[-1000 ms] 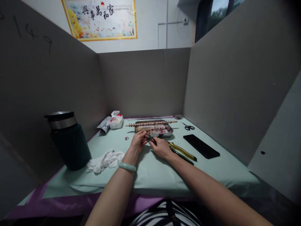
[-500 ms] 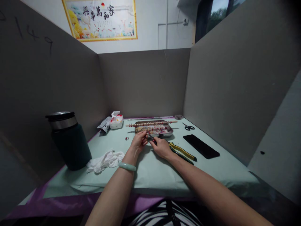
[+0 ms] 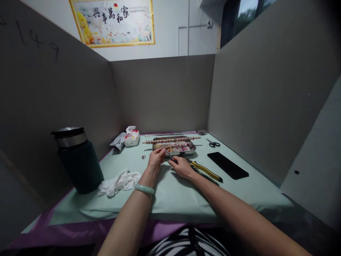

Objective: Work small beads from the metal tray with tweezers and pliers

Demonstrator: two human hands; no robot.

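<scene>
My left hand [image 3: 156, 159], with a green bangle at the wrist, is closed in a pinch just in front of the tray; whatever small piece sits between its fingertips is too tiny to make out. My right hand [image 3: 182, 167] is wrapped round a slim pointed metal tool [image 3: 169, 154] with a dark and red handle, whose tip meets the left fingertips. Behind both hands lies a metal tray [image 3: 190, 154] of small gold and red beads. Across it rests a wooden stick [image 3: 149, 142] carrying several small beaded rings. One loose ring [image 3: 143, 156] lies left of my left hand.
Yellow-and-black pliers [image 3: 207, 171] lie beside my right hand, with a black phone [image 3: 227, 165] and scissors [image 3: 213, 143] further right. At left stand a dark flask [image 3: 80, 163], crumpled tissue [image 3: 119, 182] and a tissue pack [image 3: 131, 138]. Grey partitions [image 3: 165, 96] enclose the table.
My hands have drawn slightly apart. The left fingers have tucked in closer together, and more of the tool's metal tip shows between the hands.
</scene>
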